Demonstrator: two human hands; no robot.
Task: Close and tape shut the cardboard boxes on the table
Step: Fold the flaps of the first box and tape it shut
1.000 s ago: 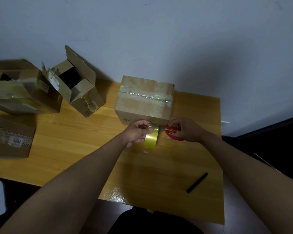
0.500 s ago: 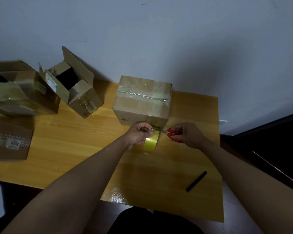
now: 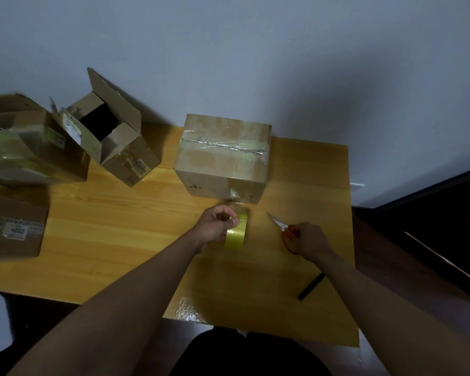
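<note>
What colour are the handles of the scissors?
Red, on the scissors in the right hand; head view.

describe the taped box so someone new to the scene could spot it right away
On the wooden table, look at the far edge by the wall, just beyond the tape roll. The closed cardboard box stands there, right of the open box. Alone among the boxes in view, its top flaps are shut under a strip of clear tape.

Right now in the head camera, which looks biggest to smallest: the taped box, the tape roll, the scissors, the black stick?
1. taped box
2. scissors, though partly hidden by the right hand
3. tape roll and black stick look alike; unsure.
</note>
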